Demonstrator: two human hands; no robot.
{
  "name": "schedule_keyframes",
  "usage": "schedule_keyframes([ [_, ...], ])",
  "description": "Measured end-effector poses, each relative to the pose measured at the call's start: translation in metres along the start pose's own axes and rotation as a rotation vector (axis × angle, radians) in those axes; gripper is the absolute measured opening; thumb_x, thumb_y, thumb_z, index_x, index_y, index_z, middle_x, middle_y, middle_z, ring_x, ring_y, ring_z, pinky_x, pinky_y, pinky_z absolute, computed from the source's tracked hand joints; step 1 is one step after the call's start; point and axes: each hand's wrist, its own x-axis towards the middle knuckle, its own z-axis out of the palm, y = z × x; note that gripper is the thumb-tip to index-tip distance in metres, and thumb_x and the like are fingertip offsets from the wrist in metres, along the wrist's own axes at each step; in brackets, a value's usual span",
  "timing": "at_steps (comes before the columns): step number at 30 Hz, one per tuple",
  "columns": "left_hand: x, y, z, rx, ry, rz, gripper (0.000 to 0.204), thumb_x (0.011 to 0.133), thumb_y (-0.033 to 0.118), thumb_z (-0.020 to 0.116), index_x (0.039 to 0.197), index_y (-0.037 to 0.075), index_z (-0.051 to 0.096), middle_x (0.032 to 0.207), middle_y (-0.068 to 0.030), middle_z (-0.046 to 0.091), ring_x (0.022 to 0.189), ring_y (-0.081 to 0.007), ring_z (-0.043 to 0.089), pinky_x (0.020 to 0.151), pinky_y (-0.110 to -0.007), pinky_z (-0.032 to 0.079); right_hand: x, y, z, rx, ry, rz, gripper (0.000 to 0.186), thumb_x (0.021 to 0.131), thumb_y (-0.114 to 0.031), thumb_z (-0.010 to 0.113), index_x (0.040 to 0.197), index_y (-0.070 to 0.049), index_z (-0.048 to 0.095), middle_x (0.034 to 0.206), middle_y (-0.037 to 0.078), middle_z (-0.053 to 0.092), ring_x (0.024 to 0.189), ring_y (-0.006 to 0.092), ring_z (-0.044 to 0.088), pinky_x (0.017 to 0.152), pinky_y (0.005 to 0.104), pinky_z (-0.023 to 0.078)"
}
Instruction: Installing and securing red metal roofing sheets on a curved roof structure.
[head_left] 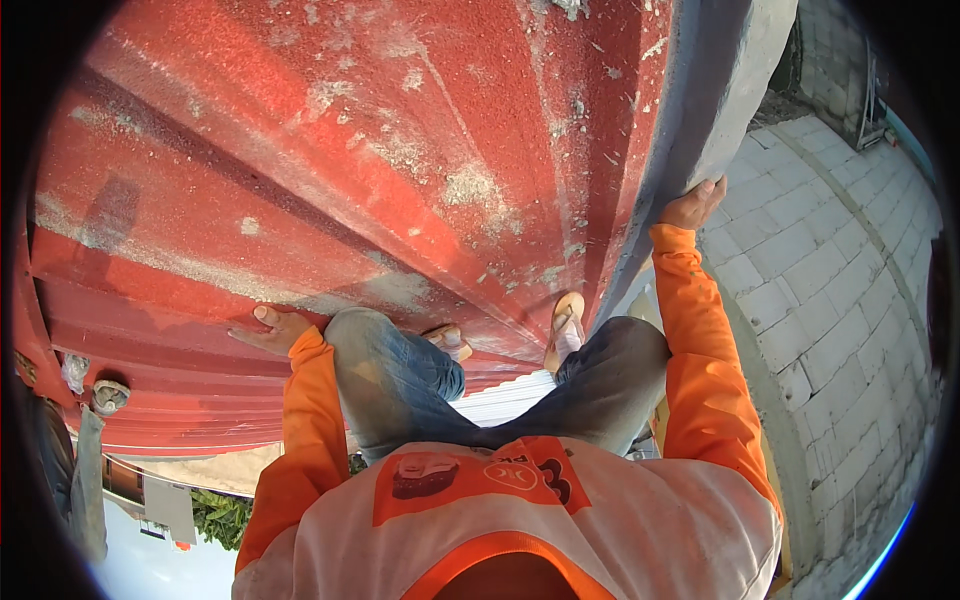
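1. While sunlight rakes across it, the red ridged roof sheet (pixel 430 245) fills the upper middle and left, sloping beneath the person, its ribs spotted with pale, crusty patches.
2. Over on the left, the left hand (pixel 270 330) lies against that red metal, just beside the knee: fingers spread, thumb apart, nothing held.
3. Across on the right, the right hand (pixel 693 204) meets the smooth grey ledge (pixel 722 95) that borders the sheet; its fingers bend at the outer edge, though whether they truly clamp it, I can't tell.
4. Between the arms, two knees in worn blue jeans (pixel 392 385) stand wide apart, and both sandalled feet are on the red metal.
5. Orange sleeves (pixel 710 375) run down to both wrists.
6. Beyond the ledge, grey blockwork (pixel 815 275) curves along the right side.
7. Out at lower left, green foliage (pixel 218 515) shows beside bright sky.
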Motion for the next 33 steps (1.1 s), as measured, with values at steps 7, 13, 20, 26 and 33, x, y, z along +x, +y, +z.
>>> schedule_keyframes([
  [7, -0.005, 0.004, -0.001, -0.039, 0.036, -0.040, 0.081, 0.096, 0.050, 0.049, 0.144, -0.011, 0.026, 0.148, -0.0322, 0.030, 0.138, -0.0416, 0.032, 0.115, -0.045, 0.026, -0.003, 0.003, 0.000, -0.029, -0.004, -0.022, 0.081, 0.097, -0.061, 0.019, 0.137, 0.006, 0.041, 0.136, 0.026, 0.044, 0.126, 0.0400, 0.041, 0.106, 0.0463, 0.030],
  [13, -0.007, 0.003, 0.000, -0.002, 0.049, 0.012, 0.083, 0.095, 0.053, 0.048, 0.143, -0.012, 0.028, 0.147, -0.0332, 0.032, 0.137, -0.0423, 0.032, 0.115, -0.046, 0.026, -0.002, 0.003, -0.003, -0.017, -0.009, -0.015, 0.080, 0.098, -0.060, 0.020, 0.137, 0.007, 0.040, 0.136, 0.025, 0.044, 0.126, 0.0394, 0.041, 0.107, 0.0459, 0.029],
  [20, -0.006, 0.017, -0.002, -0.030, 0.051, 0.019, 0.085, 0.095, 0.055, 0.048, 0.142, -0.012, 0.029, 0.146, -0.0333, 0.032, 0.137, -0.0424, 0.032, 0.115, -0.046, 0.026, -0.002, 0.003, -0.004, -0.028, -0.021, -0.015, 0.080, 0.097, -0.061, 0.019, 0.137, 0.005, 0.040, 0.136, 0.025, 0.045, 0.127, 0.0395, 0.040, 0.107, 0.0465, 0.028],
  [26, -0.001, -0.013, 0.001, -0.021, 0.067, -0.039, 0.088, 0.093, 0.058, 0.050, 0.142, -0.012, 0.030, 0.147, -0.0326, 0.031, 0.139, -0.0414, 0.031, 0.116, -0.046, 0.025, -0.005, 0.001, -0.003, -0.011, -0.029, 0.011, 0.080, 0.096, -0.061, 0.017, 0.139, 0.003, 0.040, 0.136, 0.025, 0.044, 0.127, 0.0398, 0.040, 0.107, 0.0471, 0.029],
  [33, 0.000, -0.001, -0.001, -0.048, 0.045, -0.084, 0.090, 0.090, 0.062, 0.051, 0.144, -0.006, 0.030, 0.151, -0.0307, 0.025, 0.141, -0.0403, 0.027, 0.116, -0.048, 0.025, -0.001, 0.000, -0.004, 0.005, -0.014, -0.036, 0.080, 0.096, -0.062, 0.019, 0.139, 0.002, 0.040, 0.136, 0.025, 0.045, 0.127, 0.0410, 0.040, 0.107, 0.0501, 0.029],
])
